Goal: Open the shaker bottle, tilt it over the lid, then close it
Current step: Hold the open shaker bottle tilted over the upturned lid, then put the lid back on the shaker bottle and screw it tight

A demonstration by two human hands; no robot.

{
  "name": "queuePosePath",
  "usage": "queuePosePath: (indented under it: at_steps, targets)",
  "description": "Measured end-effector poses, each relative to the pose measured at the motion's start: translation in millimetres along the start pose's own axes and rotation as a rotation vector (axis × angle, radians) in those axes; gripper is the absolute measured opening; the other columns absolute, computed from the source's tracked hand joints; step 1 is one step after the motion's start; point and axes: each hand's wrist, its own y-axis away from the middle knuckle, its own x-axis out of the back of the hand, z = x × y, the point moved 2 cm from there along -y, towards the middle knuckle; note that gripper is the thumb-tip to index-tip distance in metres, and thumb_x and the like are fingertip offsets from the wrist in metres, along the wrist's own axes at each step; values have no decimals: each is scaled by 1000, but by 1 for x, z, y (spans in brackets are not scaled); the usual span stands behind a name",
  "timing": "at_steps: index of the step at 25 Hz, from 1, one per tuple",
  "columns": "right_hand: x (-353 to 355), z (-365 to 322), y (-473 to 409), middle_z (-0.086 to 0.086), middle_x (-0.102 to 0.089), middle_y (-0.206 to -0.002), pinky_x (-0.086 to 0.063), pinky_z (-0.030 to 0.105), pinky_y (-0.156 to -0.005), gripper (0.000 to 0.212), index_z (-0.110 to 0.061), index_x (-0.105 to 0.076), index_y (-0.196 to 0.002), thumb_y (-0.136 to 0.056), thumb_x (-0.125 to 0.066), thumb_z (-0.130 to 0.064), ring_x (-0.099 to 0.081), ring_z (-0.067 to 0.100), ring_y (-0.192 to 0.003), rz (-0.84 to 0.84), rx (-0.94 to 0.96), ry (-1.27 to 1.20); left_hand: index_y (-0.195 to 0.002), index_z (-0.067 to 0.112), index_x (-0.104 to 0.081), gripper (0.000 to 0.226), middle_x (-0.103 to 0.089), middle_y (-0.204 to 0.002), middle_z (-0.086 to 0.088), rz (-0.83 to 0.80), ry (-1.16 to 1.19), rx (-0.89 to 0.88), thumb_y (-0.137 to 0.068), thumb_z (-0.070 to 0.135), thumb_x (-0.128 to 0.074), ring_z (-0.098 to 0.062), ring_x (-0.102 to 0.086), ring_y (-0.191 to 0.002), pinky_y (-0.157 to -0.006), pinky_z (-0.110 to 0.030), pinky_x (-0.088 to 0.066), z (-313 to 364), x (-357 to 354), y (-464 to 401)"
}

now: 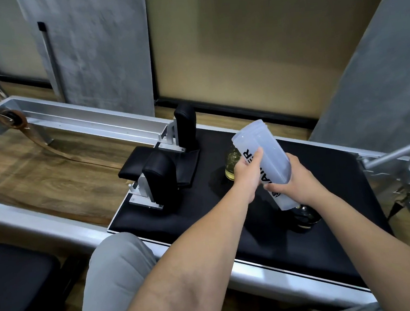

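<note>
A translucent white shaker bottle (263,155) with black lettering is held tilted above the black padded carriage (204,212). Its stepped end points up and to the far left. Its other end hangs low at the near right, just over a black lid (305,219) that lies on the pad. My left hand (246,176) wraps the middle of the bottle from the left. My right hand (294,183) grips its lower part from the right. I cannot tell which end is the mouth.
A small glass jar (232,164) with yellowish liquid stands on the pad just behind my left hand. Two black shoulder rests (160,176) and a headrest stand at the left. Aluminium rails (92,120), a brown strap and a metal bar (394,154) border the carriage.
</note>
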Motion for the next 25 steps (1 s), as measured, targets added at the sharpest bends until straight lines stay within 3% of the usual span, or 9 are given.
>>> queuePosePath:
  at_steps: [4, 7, 10, 12, 15, 18, 20, 23, 25]
  targets:
    - [18, -22, 2, -7, -46, -137, -46, 35, -93, 111, -26, -23, -155, -70, -93, -38, -50, 16, -121, 126, 103, -187, -130, 23, -61, 55, -72, -120, 6, 39, -139, -230, -84, 42, -83, -13, -69, -107, -78, -29, -57, 42, -26, 10]
    - [34, -34, 2, -8, -46, -140, -46, 31, -94, 116, -26, -16, -156, -70, -93, -38, -51, 13, -121, 211, 144, -297, -126, 22, -54, 69, -70, -116, 7, 56, -287, -375, -72, 46, -90, -15, -70, -105, -91, -41, -60, 76, -42, 16]
    - [35, -26, 1, -9, -51, -138, -51, 39, -99, 117, -38, -17, -149, -63, -95, -50, -56, 15, -122, 190, 117, -326, -131, 25, -43, 80, -62, -121, 7, 30, -480, -474, -70, 45, -91, -16, -65, -109, -89, -40, -57, 84, -48, 26]
    - [28, -7, 5, -10, -53, -134, -50, 46, -101, 114, -46, -21, -141, -54, -93, -63, -56, 21, -123, 143, 29, -221, -129, 27, -40, 80, -59, -121, 7, 27, -587, -506, -71, 43, -91, -15, -62, -108, -84, -36, -55, 63, -43, 29]
    - [5, 31, 16, -2, -44, -140, -38, 46, -105, 113, -32, -21, -150, -63, -87, -61, -42, 30, -133, -3, -131, 153, -129, 27, -39, 80, -56, -124, 7, -10, -689, -511, -70, 37, -94, -14, -58, -111, -87, -33, -51, 15, -29, 28]
    - [-13, 64, 23, 7, -13, -169, -23, 52, -118, 130, -31, -3, -162, -66, -85, -61, -18, 36, -152, -75, -267, 316, -135, 26, -38, 87, -53, -131, 9, -41, -747, -477, -70, 37, -94, -12, -55, -117, -96, -33, -51, -22, -12, 25]
    - [-18, 84, 25, 9, 3, -172, -18, 54, -122, 135, -32, 6, -163, -68, -86, -59, -8, 38, -155, -85, -327, 323, -136, 28, -38, 86, -53, -131, 10, -38, -721, -448, -71, 35, -94, -12, -54, -119, -96, -30, -49, -39, -5, 26]
    - [-30, 104, 30, 12, 7, -172, -19, 52, -122, 140, -30, 17, -161, -71, -86, -56, -13, 39, -154, -84, -390, 354, -136, 31, -37, 84, -52, -134, 12, -49, -685, -439, -73, 31, -93, -10, -52, -123, -101, -28, -47, -57, 2, 28]
    - [-36, 113, 34, 14, -2, -171, -24, 50, -121, 141, -26, 19, -161, -71, -85, -57, -20, 38, -152, -52, -419, 332, -138, 31, -37, 85, -52, -136, 12, -50, -673, -440, -74, 29, -93, -9, -52, -126, -105, -30, -47, -66, 6, 24]
